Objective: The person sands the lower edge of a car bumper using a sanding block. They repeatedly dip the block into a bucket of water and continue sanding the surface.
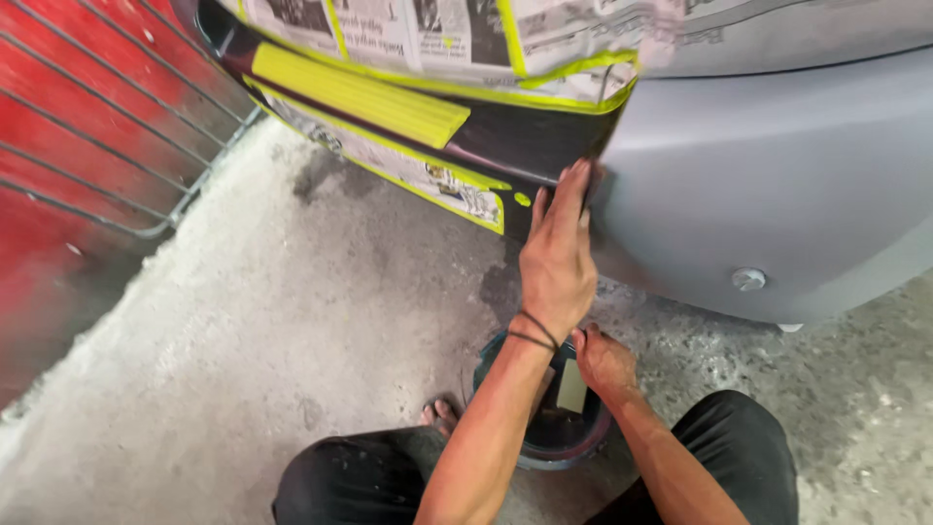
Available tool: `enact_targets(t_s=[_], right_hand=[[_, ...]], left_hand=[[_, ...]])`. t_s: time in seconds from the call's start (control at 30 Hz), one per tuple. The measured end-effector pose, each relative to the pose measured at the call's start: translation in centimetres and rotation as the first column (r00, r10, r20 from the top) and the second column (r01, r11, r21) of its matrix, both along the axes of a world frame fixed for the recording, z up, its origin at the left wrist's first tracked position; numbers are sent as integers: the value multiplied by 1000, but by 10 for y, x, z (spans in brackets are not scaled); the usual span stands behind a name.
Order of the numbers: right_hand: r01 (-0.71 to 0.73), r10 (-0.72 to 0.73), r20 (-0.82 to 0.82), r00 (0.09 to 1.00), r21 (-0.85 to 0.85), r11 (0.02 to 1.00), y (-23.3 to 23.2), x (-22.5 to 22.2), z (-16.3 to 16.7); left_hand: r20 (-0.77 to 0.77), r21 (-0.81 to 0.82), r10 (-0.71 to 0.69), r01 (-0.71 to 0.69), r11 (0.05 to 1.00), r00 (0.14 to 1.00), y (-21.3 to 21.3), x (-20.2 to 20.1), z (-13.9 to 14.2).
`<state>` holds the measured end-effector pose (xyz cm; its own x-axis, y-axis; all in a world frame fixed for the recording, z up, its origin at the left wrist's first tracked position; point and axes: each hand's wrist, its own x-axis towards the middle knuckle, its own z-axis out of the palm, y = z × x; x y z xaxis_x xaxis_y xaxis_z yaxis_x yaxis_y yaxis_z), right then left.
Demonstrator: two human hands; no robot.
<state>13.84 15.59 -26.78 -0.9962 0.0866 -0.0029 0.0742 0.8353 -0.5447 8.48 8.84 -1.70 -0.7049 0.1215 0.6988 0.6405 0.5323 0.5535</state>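
My left hand lies flat with its fingers stretched out against the grey car bumper, right at the seam where the grey meets a black panel. Two black bands circle that wrist. Lower down, my right hand reaches into a small dark bucket on the floor between my knees. Its fingers are curled out of sight beside a pale rectangular sheet. Whether it grips the sheet is not visible.
Newspaper held by yellow-green tape masks the upper body, and a yellow-green strip crosses the black panel. A round bolt head sits low on the bumper. A metal grille fronts a red wall at left. The floor is rough concrete.
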Motion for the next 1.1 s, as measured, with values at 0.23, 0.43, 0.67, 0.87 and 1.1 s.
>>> enact_targets(t_s=[0.23, 0.43, 0.67, 0.87, 1.1], right_hand=[[3, -4, -22, 1000, -26, 1000, 3, 2, -2], [46, -46, -17, 999, -1, 999, 5, 0, -6], [24, -24, -51, 998, 4, 1000, 6, 3, -13], [25, -25, -6, 1000, 12, 1000, 8, 0, -12], [37, -36, -41, 999, 35, 999, 0, 0, -13]], left_hand=[[219, -66, 17, -3, 998, 975, 19, -4, 35], [-9, -43, -3, 3, 999, 1000, 8, 4, 26], [94, -2, -72, 72, 997, 993, 12, -4, 27], [142, 6, -11, 10, 1000, 990, 19, 3, 30], [-116, -95, 9, -20, 995, 993, -18, 10, -15]])
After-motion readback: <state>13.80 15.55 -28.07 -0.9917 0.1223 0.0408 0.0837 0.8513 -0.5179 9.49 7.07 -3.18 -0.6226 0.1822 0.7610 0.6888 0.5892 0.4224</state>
